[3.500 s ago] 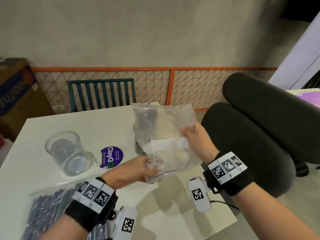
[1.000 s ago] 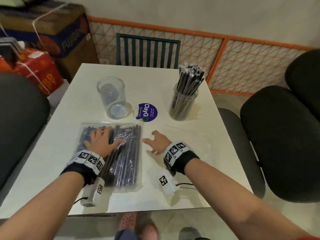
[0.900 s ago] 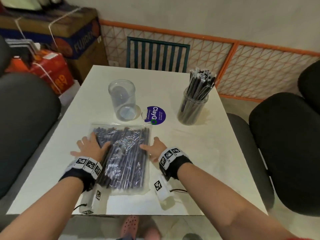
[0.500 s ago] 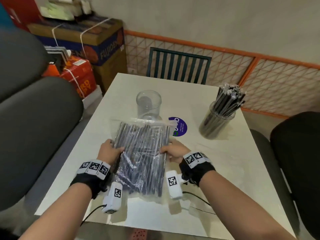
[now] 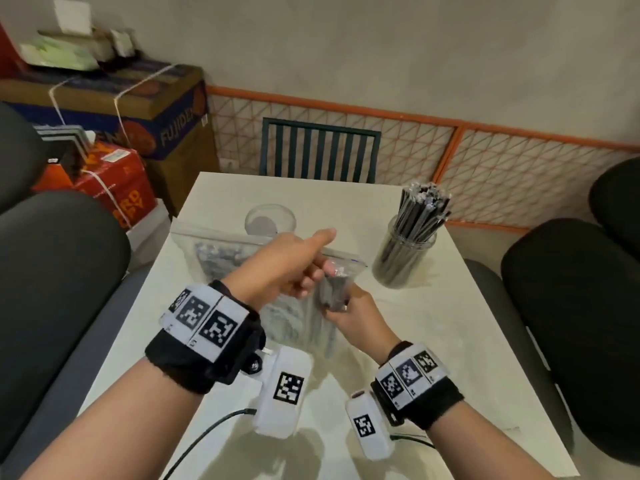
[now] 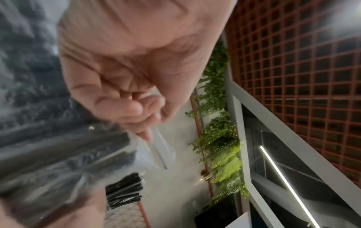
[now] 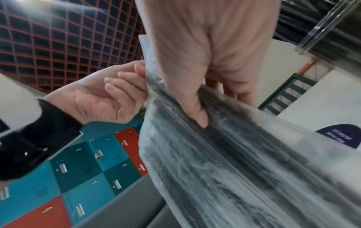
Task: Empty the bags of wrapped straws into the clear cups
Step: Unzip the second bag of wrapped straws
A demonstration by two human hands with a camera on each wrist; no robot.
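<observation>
Both hands gripped the clear bag of wrapped straws, held up above the white table. The left hand pinched the bag's top edge near the zip strip, thumb pointing out; the right hand clutched the plastic lower down, its thumb pressed into the straws. Behind the bag stood an empty clear cup — partly hidden — and to the right, well apart, a second cup packed with black straws standing upright.
</observation>
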